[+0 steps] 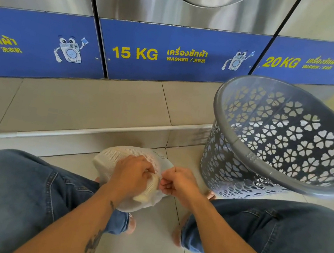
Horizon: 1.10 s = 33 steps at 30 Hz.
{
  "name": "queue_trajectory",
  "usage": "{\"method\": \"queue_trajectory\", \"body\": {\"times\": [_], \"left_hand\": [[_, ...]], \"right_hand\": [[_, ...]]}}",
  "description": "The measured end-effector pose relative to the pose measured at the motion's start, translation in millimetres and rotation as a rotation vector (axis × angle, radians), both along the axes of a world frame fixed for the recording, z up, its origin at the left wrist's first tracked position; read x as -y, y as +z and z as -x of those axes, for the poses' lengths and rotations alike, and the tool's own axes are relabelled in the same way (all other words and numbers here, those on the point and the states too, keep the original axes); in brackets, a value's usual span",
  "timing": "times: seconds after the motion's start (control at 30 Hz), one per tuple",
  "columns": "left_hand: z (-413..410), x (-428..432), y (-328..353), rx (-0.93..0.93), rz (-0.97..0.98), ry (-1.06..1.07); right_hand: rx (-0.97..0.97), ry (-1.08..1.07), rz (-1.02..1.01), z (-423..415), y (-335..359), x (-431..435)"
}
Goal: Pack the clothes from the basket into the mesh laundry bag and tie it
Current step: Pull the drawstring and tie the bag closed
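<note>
Tying white mesh laundry bag: gripping its gathered neck with left hand, pinching it with right hand. Probably calling next for drawing the closure tight.

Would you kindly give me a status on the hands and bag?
Left hand grips mesh laundry bag at its gathered mouth. Right hand pinches there too. Basket beside it, no clothes visible. Nothing blocking.

Faded blue jeans with frayed hems, bare feet, dark tattoo down the left forearm.

Mesh bag on floor between knees, basket right, washers behind
</note>
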<state>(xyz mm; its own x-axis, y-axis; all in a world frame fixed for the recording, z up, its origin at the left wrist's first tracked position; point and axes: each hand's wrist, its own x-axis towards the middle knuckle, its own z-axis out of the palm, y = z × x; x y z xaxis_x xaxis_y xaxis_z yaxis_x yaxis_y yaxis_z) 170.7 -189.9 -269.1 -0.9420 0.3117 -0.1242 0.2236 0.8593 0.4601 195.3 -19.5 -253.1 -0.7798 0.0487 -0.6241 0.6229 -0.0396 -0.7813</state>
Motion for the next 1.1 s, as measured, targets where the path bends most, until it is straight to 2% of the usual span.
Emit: {"method": "queue_trajectory", "body": {"times": [0.13,0.3,0.87,1.1], "left_hand": [[0.6,0.0,1.0,0.016,-0.036,0.05],[-2.3,-0.1,-0.8,0.012,-0.067,0.06],[-5.5,2.9,-4.1,0.084,-0.158,0.113],[-0.2,7.1,0.5,0.227,-0.242,0.147]], "right_hand": [[0.039,0.11,0.003,-3.0,-4.0,-0.2],[0.029,0.227,-0.171,-6.7,-5.9,3.0],[-0.03,0.366,-0.429,-11.5,-25.9,21.4],[-0.076,0.231,-0.279,-20.0,-29.8,22.3]]}}
